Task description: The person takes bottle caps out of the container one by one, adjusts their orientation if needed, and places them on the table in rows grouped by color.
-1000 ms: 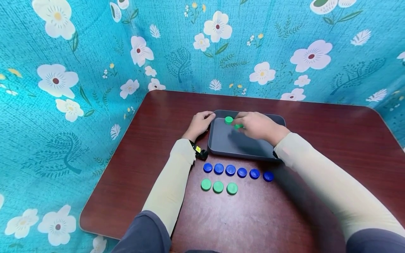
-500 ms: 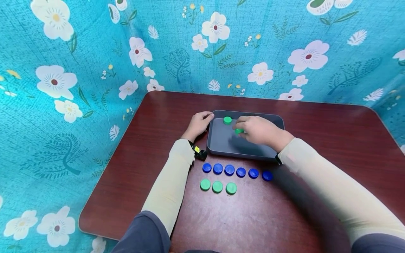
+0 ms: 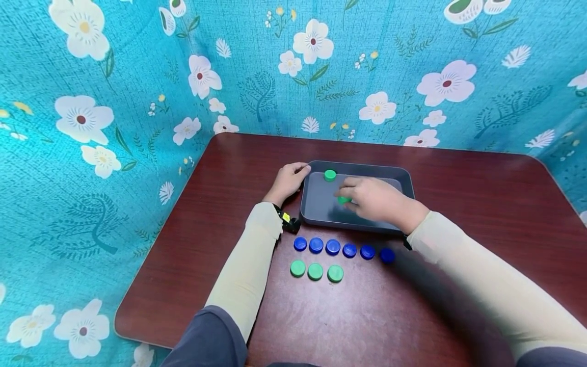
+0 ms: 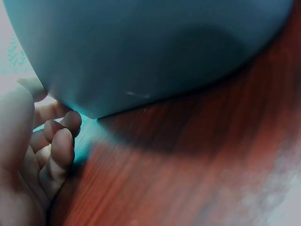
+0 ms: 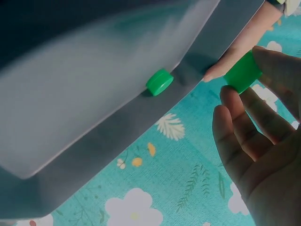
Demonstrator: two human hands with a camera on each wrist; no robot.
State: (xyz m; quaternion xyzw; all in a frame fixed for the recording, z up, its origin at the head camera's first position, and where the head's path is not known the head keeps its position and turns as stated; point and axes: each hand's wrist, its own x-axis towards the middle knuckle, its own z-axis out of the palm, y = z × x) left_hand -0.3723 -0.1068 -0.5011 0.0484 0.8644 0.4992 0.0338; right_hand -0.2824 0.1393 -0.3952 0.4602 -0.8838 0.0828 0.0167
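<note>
My right hand (image 3: 376, 200) pinches a green bottle cap (image 5: 243, 73) between thumb and fingers, over the grey tray (image 3: 316, 204). Another green bottle cap (image 3: 329, 175) lies in the tray near its far left corner. At that corner my left hand (image 3: 287, 180) holds the tray's rim. In the left wrist view the thumb is at the tray's edge and the other fingers are curled beside and below it. Both caps appear in the right wrist view, the held one apart from the tray wall.
A row of several blue bottle caps (image 3: 332, 247) lies on the brown table (image 3: 220, 204) in front of the tray. Nearer to me is a row of three green bottle caps (image 3: 315, 271). A blue flowered curtain (image 3: 257, 66) hangs behind the table and to its left.
My right hand has moved a little toward me across the tray, with the green bottle cap in its fingers. The left hand has stayed at the tray's corner.
</note>
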